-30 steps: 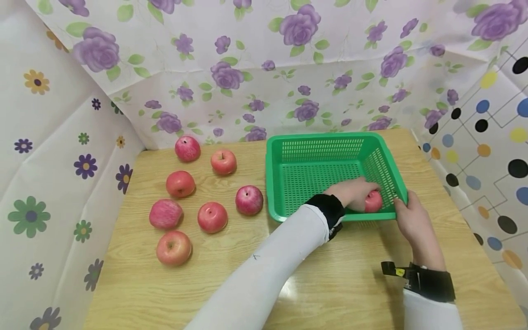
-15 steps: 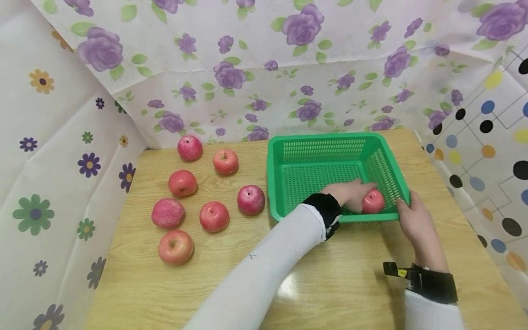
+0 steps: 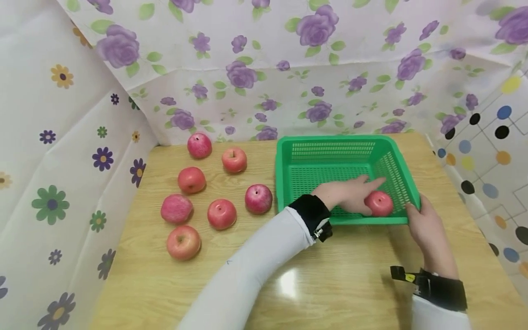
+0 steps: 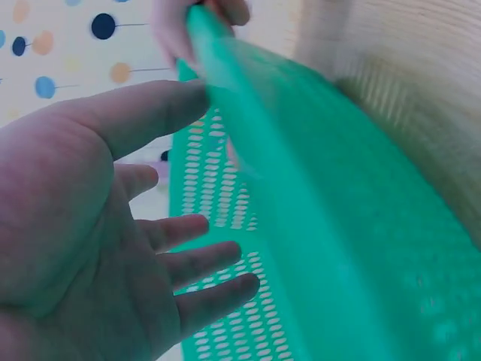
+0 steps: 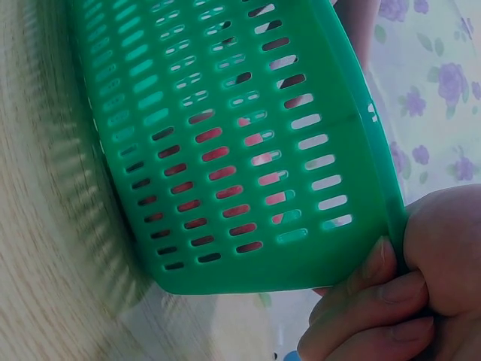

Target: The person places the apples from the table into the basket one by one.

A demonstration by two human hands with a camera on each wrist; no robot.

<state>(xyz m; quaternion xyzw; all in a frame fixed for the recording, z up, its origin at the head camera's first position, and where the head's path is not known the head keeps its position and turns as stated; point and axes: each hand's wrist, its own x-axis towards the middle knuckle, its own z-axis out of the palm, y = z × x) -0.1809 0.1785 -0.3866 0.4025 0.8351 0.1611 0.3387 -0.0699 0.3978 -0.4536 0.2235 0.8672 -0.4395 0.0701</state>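
A green plastic basket [image 3: 305,222] stands on the wooden table with one red apple [image 3: 381,204] in its near right corner. Reaching over the near rim, my left hand [image 3: 350,195] is beside that apple with fingers apart. The left wrist view has this hand [image 4: 113,218] with its palm showing and its fingers spread, gripping nothing. At the basket's right front corner, my right hand [image 3: 426,224] grips the rim. In the right wrist view, the right hand's fingers [image 5: 376,301] curl round the outside of that corner, and red shows through the slots.
Left of the basket lie several red apples, the closest a dark red apple [image 3: 258,199] and the nearest to the front a paler apple [image 3: 183,243]. A flowered cloth [image 3: 284,87] hangs behind the table. Patterned sheets stand at both sides.
My left hand has loosened from the apple in the basket and drawn slightly left, its fingers now spread. The right hand stays on the rim. The head view has shifted a little.
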